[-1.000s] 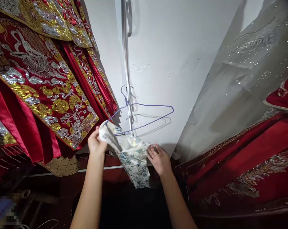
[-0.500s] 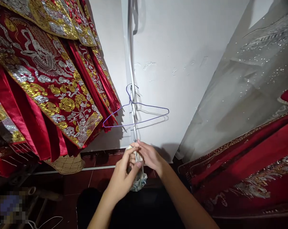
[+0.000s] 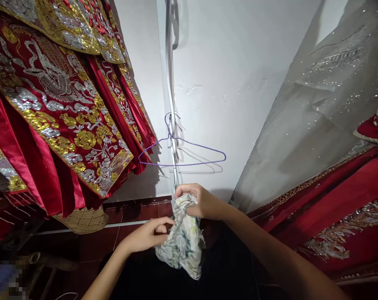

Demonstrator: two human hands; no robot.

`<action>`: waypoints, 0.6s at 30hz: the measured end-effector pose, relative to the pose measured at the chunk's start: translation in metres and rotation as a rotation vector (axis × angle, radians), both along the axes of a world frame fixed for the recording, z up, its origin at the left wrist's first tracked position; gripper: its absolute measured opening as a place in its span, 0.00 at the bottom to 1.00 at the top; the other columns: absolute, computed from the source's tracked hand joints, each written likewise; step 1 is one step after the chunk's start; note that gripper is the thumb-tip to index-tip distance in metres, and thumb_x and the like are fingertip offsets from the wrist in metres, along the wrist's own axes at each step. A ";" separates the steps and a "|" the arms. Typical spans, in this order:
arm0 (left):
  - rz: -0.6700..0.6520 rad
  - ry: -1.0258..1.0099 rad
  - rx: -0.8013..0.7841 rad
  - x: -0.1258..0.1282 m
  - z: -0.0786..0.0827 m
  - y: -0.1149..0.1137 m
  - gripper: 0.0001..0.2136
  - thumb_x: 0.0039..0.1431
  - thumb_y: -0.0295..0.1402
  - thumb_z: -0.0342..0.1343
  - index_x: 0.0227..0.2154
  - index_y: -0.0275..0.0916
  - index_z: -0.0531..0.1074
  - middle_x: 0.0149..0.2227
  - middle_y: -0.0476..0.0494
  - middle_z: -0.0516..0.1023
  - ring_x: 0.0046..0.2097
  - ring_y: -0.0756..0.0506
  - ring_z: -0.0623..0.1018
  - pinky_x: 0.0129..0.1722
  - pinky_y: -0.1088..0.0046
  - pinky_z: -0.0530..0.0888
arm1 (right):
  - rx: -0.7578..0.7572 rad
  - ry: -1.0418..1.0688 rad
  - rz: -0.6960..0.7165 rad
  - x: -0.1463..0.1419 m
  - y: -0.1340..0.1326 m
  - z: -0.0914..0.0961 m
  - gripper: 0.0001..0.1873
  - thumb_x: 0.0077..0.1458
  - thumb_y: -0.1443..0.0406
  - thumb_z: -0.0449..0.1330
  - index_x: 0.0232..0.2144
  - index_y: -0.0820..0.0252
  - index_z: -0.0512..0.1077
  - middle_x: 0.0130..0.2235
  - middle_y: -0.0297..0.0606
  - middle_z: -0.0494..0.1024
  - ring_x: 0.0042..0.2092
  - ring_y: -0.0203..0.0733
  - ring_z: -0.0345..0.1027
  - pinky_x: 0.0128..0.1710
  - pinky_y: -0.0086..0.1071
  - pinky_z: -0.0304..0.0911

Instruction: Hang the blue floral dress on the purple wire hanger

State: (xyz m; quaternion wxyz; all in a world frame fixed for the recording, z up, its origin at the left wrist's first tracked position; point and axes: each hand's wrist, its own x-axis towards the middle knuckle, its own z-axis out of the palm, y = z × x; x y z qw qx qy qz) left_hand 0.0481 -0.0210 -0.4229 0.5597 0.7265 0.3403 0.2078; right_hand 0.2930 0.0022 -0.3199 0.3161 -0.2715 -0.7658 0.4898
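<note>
A crumpled pale cloth [image 3: 184,246] with a green, blue and yellow pattern hangs in front of my dark clothing, its upper edge gathered. My right hand [image 3: 204,202] is closed on its upper right part, the fingers over the top and the thumb in front. At the left edge, my left hand [image 3: 149,235] has its curved fingers and thumb against the fabric, gripping it lightly. Just above the hands hangs a thin purple wire hanger [image 3: 198,164], bare, with its hook at the narrow white strip [image 3: 168,62] on the wall.
Red garments [image 3: 85,137] with gold and silver embroidery hang at left. On the right are a sheer sequined fabric [image 3: 289,116] and a red beaded garment [image 3: 348,208]. A white wall [image 3: 226,54] stands ahead above a dark red tiled floor [image 3: 135,213]. A tan quilted item [image 3: 85,218] shows low at left.
My hands have moved apart, left hand leftward and right hand over the cloth's top. The cloth, bunched up before, now hangs more spread out and larger in view.
</note>
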 end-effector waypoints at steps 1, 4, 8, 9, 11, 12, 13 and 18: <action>0.062 0.005 0.043 -0.001 -0.005 -0.003 0.25 0.58 0.41 0.61 0.59 0.47 0.68 0.44 0.41 0.79 0.44 0.40 0.78 0.47 0.60 0.74 | 0.042 -0.022 0.019 0.001 0.000 0.002 0.17 0.39 0.77 0.57 0.33 0.58 0.73 0.33 0.31 0.73 0.36 0.38 0.64 0.37 0.29 0.59; 0.259 -0.012 0.246 0.002 -0.006 -0.012 0.37 0.55 0.39 0.65 0.66 0.50 0.57 0.63 0.39 0.66 0.62 0.37 0.68 0.62 0.57 0.63 | 0.089 -0.062 0.216 -0.003 -0.006 -0.001 0.18 0.42 0.77 0.55 0.35 0.59 0.74 0.37 0.33 0.76 0.40 0.40 0.68 0.43 0.31 0.61; 0.147 0.057 0.356 0.017 0.006 -0.015 0.19 0.58 0.38 0.61 0.53 0.45 0.73 0.52 0.41 0.77 0.54 0.38 0.74 0.57 0.62 0.67 | 0.192 -0.128 0.259 -0.006 -0.011 -0.016 0.22 0.43 0.79 0.51 0.36 0.58 0.76 0.39 0.36 0.78 0.39 0.40 0.71 0.42 0.32 0.63; 0.101 0.099 0.375 0.018 0.007 -0.013 0.12 0.60 0.38 0.59 0.45 0.44 0.77 0.44 0.43 0.80 0.47 0.39 0.76 0.52 0.64 0.70 | 0.230 -0.150 0.185 -0.002 -0.010 -0.019 0.22 0.43 0.79 0.51 0.35 0.58 0.77 0.38 0.36 0.77 0.39 0.41 0.71 0.42 0.33 0.64; 0.086 0.189 0.434 0.014 0.010 -0.006 0.09 0.63 0.39 0.55 0.33 0.42 0.77 0.32 0.46 0.78 0.37 0.42 0.76 0.44 0.67 0.71 | 0.287 -0.159 -0.071 0.014 0.000 -0.019 0.21 0.43 0.78 0.51 0.35 0.57 0.77 0.38 0.37 0.77 0.40 0.42 0.70 0.42 0.33 0.64; 0.124 0.227 0.469 0.008 0.012 -0.001 0.11 0.64 0.40 0.54 0.30 0.41 0.76 0.29 0.47 0.77 0.34 0.42 0.75 0.41 0.68 0.70 | 0.293 -0.124 -0.238 0.024 0.006 -0.017 0.21 0.44 0.77 0.51 0.36 0.57 0.77 0.39 0.37 0.78 0.41 0.42 0.70 0.42 0.33 0.64; 0.181 0.258 0.501 0.000 0.014 0.004 0.12 0.64 0.41 0.53 0.29 0.41 0.75 0.27 0.47 0.76 0.33 0.43 0.74 0.38 0.69 0.69 | 0.279 -0.057 -0.410 0.034 0.014 -0.015 0.21 0.45 0.76 0.51 0.38 0.56 0.76 0.39 0.36 0.78 0.40 0.42 0.70 0.41 0.33 0.64; 0.397 0.328 0.563 -0.034 0.043 0.020 0.16 0.64 0.45 0.52 0.25 0.40 0.70 0.23 0.49 0.69 0.29 0.45 0.69 0.32 0.72 0.63 | 0.034 0.229 -0.704 0.044 0.054 -0.012 0.26 0.54 0.64 0.54 0.56 0.56 0.68 0.35 0.36 0.77 0.28 0.39 0.66 0.29 0.32 0.62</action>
